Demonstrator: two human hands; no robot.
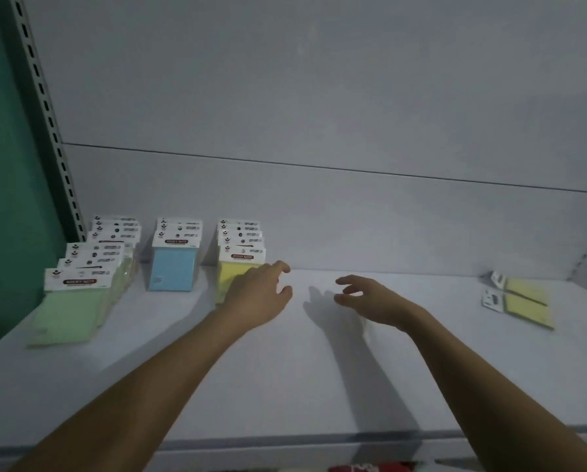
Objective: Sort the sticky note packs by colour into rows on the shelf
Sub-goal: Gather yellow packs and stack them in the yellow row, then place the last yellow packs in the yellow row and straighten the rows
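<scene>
Three rows of sticky note packs run front to back at the shelf's left: green packs point(77, 294), blue packs point(173, 267) and yellow packs point(237, 264). My left hand point(258, 294) hovers open just in front of the frontmost yellow pack, partly covering it; I cannot tell whether it touches. My right hand point(367, 298) is open over the bare shelf middle, holding nothing. Two loose yellow packs point(520, 301) lie flat at the far right of the shelf.
The white shelf board point(285, 376) has a front lip at the bottom of the view. A grey back panel rises behind it, and a slotted upright point(47, 114) with a green wall stands at the left. Something red and white point(370, 467) shows below the lip.
</scene>
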